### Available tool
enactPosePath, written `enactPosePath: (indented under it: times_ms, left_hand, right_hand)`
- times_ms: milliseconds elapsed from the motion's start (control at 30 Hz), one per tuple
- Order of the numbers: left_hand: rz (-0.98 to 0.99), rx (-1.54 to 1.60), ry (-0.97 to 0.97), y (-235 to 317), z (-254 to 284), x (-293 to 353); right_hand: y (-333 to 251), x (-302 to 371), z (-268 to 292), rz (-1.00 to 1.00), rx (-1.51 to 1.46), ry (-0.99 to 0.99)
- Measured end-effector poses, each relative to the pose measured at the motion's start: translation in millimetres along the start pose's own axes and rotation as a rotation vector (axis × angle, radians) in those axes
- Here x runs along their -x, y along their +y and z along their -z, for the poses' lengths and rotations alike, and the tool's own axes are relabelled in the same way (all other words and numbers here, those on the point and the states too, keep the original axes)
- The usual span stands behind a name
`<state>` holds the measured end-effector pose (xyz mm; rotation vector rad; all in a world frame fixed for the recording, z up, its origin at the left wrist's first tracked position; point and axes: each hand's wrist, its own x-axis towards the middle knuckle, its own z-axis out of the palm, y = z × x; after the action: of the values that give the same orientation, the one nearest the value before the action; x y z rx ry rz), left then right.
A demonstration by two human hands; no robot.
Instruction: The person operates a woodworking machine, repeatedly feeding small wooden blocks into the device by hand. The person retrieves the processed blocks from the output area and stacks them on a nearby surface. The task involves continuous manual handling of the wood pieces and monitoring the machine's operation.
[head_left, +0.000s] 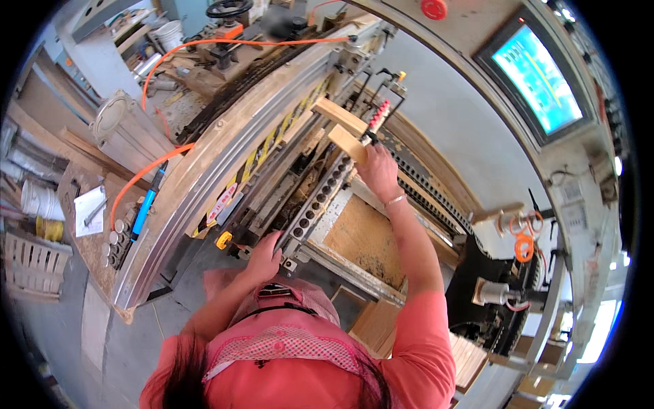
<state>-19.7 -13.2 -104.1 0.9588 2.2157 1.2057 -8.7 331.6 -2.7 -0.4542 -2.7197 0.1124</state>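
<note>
My right hand [378,170] reaches forward over a woodworking machine, its fingers closed round the near end of a short pale wooden block [347,143]. Just beyond it, a second wooden piece [340,116] lies in the machine, beside a row of small red parts [379,114]. My left hand [262,262] is at the near end of a metal rail with a row of dark round holes [315,202]. Its fingers are curled there, and whatever they grip is partly hidden. Between my arms sits a white-edged frame with a dusty wooden panel [361,235].
A lit control screen [538,75] and a red emergency button [434,8] are at the upper right. A yellow knob [223,240] stands out near my left hand. An orange hose [146,85] crosses the machine beam on the left, near a blue air gun [143,215].
</note>
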Motion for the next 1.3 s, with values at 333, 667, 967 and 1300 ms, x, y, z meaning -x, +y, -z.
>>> enactPosePath:
  times_ms: [333, 667, 967, 1300]
  left_hand:
    - [0.001, -0.037, 0.005, 4.8, -4.2, -2.4]
    - [-0.006, -0.003, 0.003, 7.4, 0.1, -7.0]
    - [0.056, 0.263, 0.093, 20.3, 1.0, -55.1]
    - [0.119, 1.108, -0.062, 49.4, -28.2, -113.9]
  right_hand:
    - [48.2, -131.3, -80.3, 0.004, 0.106, -0.152]
    - [50.4, -162.4, -95.5, -0.045, 0.087, -0.447]
    - [38.2, -109.9, -6.2, 0.036, 0.149, -0.535]
    - [-37.3, -15.8, 37.2, 0.303, -0.489, -0.730]
